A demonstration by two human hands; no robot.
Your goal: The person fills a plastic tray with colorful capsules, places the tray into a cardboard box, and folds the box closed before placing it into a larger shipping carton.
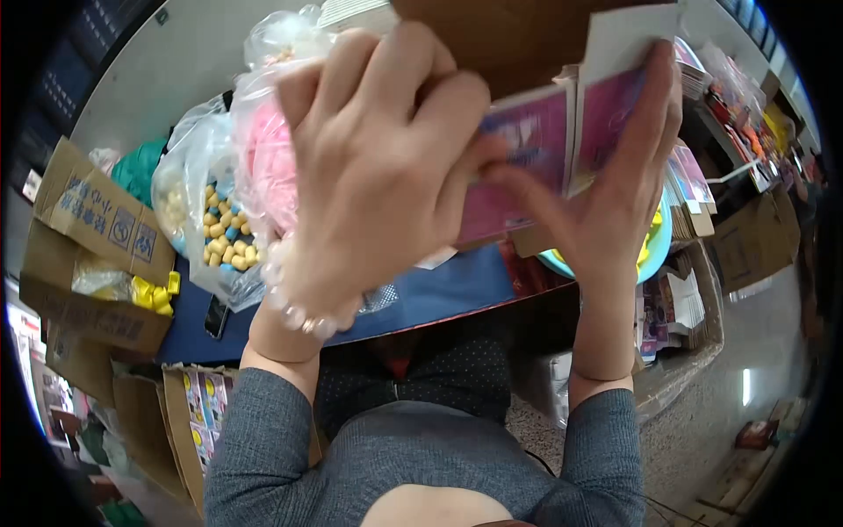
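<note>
Close to the camera, my left hand [378, 167] is curled, its fingertips against the left part of a pink and purple printed box [536, 132]. A beaded bracelet [294, 299] circles the left wrist. My right hand [615, 193] holds the box from the right, thumb on the near face and fingers along the far side. A white flap [628, 39] of the box stands up at the top right. What lies between the left fingertips is hidden.
Clear bags with pink pieces [270, 162] and with tan and blue pieces [228, 233] lie at left, near a carton [97, 220] with yellow pieces. A phone [216, 318] rests on the blue table [421, 303]. Behind my right hand is a light-blue basin [660, 241]; printed cartons [689, 184] are stacked beside it.
</note>
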